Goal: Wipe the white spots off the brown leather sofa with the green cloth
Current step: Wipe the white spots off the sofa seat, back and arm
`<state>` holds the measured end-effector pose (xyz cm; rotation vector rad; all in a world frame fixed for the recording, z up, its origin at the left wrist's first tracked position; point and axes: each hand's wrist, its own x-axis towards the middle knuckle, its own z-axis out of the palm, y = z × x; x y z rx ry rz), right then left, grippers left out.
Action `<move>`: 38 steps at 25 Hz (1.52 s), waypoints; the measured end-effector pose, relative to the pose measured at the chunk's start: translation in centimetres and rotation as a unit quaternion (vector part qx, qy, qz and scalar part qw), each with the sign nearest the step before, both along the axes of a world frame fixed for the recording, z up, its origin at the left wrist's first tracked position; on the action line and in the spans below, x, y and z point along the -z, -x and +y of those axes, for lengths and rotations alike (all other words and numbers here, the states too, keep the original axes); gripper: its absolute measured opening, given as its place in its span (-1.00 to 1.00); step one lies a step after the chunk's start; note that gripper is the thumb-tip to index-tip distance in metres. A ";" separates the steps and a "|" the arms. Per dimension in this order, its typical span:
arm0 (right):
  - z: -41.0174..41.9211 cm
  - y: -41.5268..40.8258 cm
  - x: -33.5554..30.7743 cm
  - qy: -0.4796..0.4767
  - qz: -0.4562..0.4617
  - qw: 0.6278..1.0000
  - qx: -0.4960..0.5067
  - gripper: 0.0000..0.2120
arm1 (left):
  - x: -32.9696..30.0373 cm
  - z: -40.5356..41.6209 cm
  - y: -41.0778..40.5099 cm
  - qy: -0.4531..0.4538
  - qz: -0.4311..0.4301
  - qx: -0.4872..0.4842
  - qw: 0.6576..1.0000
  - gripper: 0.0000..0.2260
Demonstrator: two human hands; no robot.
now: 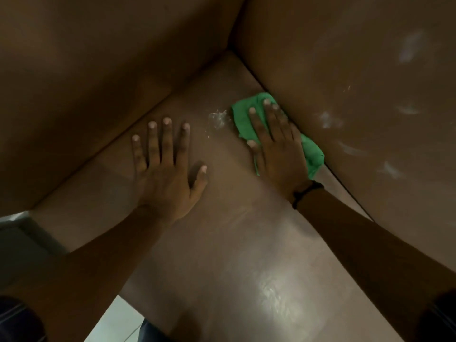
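The brown leather sofa seat (222,243) fills the middle of the head view, between the armrest on the left and the backrest on the right. My right hand (276,149) presses flat on the crumpled green cloth (243,114) on the seat, against the base of the backrest. A white spot (218,118) lies on the seat just left of the cloth. My left hand (165,166) rests flat on the seat with fingers spread, holding nothing. Several white smears (328,119) mark the backrest (357,70) to the right.
The sofa armrest (86,82) rises on the left. Pale floor tiles (116,317) show below the seat's front edge at the bottom left. A dark band circles my right wrist (306,192).
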<state>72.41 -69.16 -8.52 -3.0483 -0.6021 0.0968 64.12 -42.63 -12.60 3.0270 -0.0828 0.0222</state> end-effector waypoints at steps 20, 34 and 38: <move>9.0 -3.1 -1.2 -0.154 0.064 0.986 -0.018 -0.46 | -0.6 -0.2 -0.2 -0.004 -0.003 -0.009 1.000 -0.21; 4.9 1.2 -1.0 -0.021 0.014 0.999 -0.038 -0.44 | -1.4 -0.3 0.3 -0.018 0.012 0.000 1.000 -0.02; 9.2 -1.2 0.7 -0.029 0.003 0.999 0.044 -0.44 | -0.2 0.1 0.5 -0.020 -0.004 0.002 1.000 0.02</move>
